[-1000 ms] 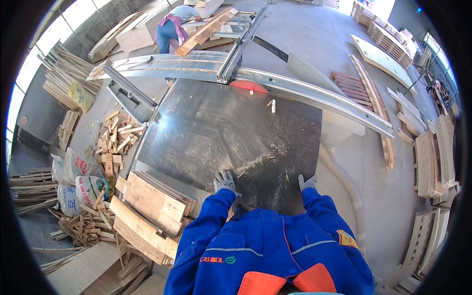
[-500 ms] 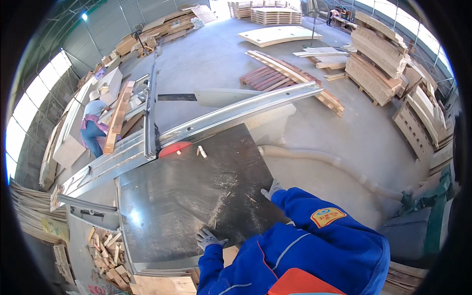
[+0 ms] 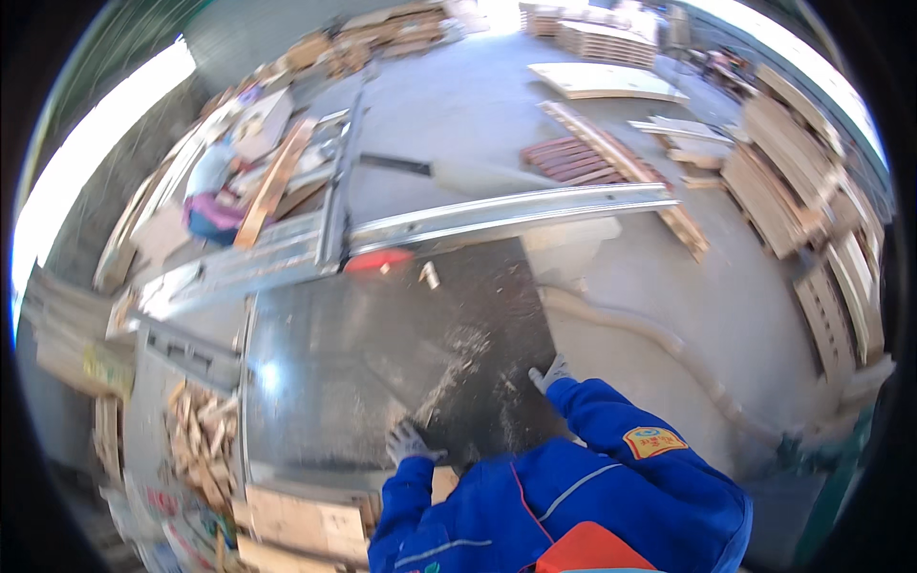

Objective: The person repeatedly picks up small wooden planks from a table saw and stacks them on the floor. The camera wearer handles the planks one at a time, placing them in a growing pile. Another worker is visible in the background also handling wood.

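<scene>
A dark saw table (image 3: 315, 411) with sawdust across it lies in front of me. My left hand (image 3: 411, 444), in a grey glove, rests at the table's near edge with its fingers spread and nothing in it. My right hand (image 3: 550, 372), gloved alike, lies at the right edge, thumb and fingers apart, holding nothing that I can see. A red blade guard (image 3: 379, 260) sits at the far side, where the metal sliding rail (image 3: 497, 208) crosses. Close to the guard lies a small pale wood offcut (image 3: 430, 275).
Wood scraps (image 3: 202, 435) are heaped left of the table, with boards (image 3: 306, 520) at its near side. A pale hose (image 3: 659, 334) runs along the floor on the right. At the far left a person (image 3: 212, 191) bends beside a long plank (image 3: 274, 181). Stacked wood (image 3: 778, 172) stands right.
My view has turned a little, so the surroundings sit further right and are blurred. Both hands stay at the table's edges. The person at the far left appears bent lower.
</scene>
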Tool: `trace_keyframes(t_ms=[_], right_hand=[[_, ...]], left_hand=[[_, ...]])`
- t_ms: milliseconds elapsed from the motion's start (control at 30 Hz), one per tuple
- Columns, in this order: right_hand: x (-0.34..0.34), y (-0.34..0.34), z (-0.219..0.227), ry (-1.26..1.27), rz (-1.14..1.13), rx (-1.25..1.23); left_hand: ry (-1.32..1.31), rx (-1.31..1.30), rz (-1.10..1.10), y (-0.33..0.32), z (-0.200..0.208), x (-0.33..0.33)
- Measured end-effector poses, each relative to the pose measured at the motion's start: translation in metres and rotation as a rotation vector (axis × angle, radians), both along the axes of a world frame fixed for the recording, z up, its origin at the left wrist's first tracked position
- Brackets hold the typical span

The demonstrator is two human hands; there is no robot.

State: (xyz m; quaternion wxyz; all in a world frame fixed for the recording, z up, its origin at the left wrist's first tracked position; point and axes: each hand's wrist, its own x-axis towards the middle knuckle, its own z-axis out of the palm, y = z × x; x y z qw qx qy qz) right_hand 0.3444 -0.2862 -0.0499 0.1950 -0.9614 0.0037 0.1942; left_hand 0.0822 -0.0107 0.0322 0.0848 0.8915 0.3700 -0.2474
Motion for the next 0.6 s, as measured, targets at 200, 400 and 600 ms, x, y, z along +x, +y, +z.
trace_keyframes(t_ms=[200, 400, 600], right_hand=[[0.003, -0.015, -0.014, -0.031, 0.014, 0.091], [0.005, -0.009, -0.011, 0.026, 0.046, 0.038], [0.011, -0.015, -0.032, -0.050, 0.057, 0.031]], left_hand=[[0.001, 0.021, -0.036, -0.005, 0.011, 0.005], [0.073, -0.007, 0.001, -0.001, 0.005, 0.001], [0.091, -0.020, -0.006, -0.001, 0.009, 0.007]])
